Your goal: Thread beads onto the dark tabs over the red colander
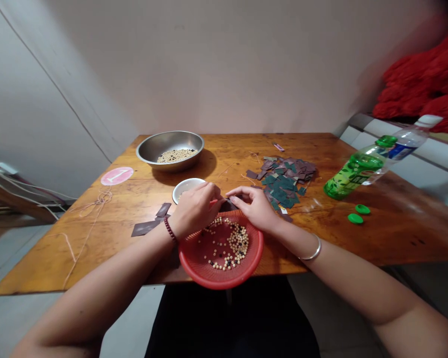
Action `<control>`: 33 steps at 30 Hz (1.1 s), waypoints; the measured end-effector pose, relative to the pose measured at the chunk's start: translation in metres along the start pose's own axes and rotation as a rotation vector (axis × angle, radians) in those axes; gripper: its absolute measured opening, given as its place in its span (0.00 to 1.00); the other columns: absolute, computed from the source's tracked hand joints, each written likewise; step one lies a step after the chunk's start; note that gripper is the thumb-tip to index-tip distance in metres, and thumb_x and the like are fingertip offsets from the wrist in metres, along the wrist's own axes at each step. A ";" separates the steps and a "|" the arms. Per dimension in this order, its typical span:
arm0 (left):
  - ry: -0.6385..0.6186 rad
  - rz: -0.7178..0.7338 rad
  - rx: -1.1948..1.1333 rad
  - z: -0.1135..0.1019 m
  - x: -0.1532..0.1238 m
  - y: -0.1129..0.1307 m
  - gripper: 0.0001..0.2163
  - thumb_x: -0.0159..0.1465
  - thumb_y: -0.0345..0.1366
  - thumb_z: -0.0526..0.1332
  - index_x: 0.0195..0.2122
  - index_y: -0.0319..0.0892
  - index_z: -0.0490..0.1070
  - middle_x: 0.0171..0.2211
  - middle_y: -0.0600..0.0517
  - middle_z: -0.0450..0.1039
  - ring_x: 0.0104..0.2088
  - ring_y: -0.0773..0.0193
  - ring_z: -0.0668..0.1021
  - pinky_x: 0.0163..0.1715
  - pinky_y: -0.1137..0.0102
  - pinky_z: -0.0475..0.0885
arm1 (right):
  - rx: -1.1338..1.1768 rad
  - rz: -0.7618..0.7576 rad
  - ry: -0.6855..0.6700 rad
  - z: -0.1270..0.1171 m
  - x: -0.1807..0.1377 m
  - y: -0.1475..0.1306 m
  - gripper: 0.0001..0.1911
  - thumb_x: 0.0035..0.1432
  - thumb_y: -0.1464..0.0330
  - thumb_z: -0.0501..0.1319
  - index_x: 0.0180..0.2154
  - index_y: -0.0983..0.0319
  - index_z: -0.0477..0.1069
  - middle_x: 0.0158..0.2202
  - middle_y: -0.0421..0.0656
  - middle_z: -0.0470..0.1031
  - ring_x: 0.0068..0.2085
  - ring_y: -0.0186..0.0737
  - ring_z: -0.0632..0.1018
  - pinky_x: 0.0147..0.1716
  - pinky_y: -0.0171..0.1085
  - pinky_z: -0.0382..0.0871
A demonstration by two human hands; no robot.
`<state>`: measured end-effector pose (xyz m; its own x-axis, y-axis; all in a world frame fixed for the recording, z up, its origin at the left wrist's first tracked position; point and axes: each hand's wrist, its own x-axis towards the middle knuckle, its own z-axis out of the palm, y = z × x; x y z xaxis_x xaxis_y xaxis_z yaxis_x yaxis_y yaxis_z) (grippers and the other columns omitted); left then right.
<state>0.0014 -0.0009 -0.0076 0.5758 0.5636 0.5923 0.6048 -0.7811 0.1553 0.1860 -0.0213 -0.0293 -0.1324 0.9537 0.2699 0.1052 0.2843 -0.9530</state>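
Note:
Both hands meet over the far rim of a red plastic basket [212, 278] that holds several light and dark wooden beads [231, 246]. My left hand [196, 209], with a dark bead bracelet on the wrist, is closed in a pinch on a thin reddish thread or needle. My right hand [256, 206], a silver bangle on its wrist, pinches a small dark square piece [229, 204] between thumb and fingers. The fingertips of the two hands nearly touch.
On the wooden table [395, 228]: a small white bowl [184, 188], a steel bowl of beads [170, 149], a pile of dark and green square pieces [283, 181], loose pieces [149, 221], string [93, 204], a pink round tag [116, 176], a green bottle [356, 171], a clear bottle [410, 141], two green caps [358, 214].

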 end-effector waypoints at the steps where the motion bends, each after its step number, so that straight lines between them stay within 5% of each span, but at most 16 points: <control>1: 0.000 0.006 0.006 0.000 0.000 0.000 0.06 0.62 0.36 0.57 0.33 0.40 0.62 0.30 0.52 0.71 0.28 0.68 0.72 0.27 0.73 0.63 | 0.001 -0.007 -0.004 0.000 0.000 0.000 0.09 0.54 0.68 0.60 0.37 0.64 0.74 0.37 0.47 0.79 0.37 0.38 0.79 0.40 0.38 0.73; 26: -0.060 -0.065 -0.041 -0.001 0.000 0.000 0.06 0.60 0.36 0.59 0.31 0.41 0.61 0.28 0.52 0.70 0.26 0.68 0.71 0.25 0.73 0.62 | 0.022 -0.033 0.005 0.001 0.003 0.002 0.09 0.54 0.68 0.60 0.37 0.64 0.74 0.37 0.47 0.79 0.37 0.38 0.79 0.40 0.38 0.73; 29: 0.004 -0.126 -0.028 0.000 -0.001 -0.003 0.07 0.60 0.36 0.58 0.32 0.41 0.60 0.28 0.52 0.71 0.27 0.68 0.72 0.26 0.73 0.63 | 0.050 -0.015 0.008 0.002 0.003 0.002 0.09 0.54 0.68 0.60 0.37 0.64 0.74 0.37 0.47 0.79 0.37 0.38 0.79 0.39 0.38 0.73; 33: -0.055 -0.027 -0.050 -0.005 -0.001 -0.001 0.06 0.61 0.37 0.57 0.33 0.41 0.62 0.28 0.52 0.71 0.28 0.67 0.72 0.27 0.72 0.62 | 0.040 -0.019 0.031 0.003 0.004 0.002 0.09 0.53 0.68 0.60 0.36 0.64 0.74 0.37 0.47 0.79 0.37 0.38 0.79 0.40 0.38 0.73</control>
<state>-0.0024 -0.0021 -0.0039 0.5898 0.5974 0.5434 0.5928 -0.7772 0.2110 0.1829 -0.0173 -0.0307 -0.1028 0.9511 0.2912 0.0634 0.2984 -0.9523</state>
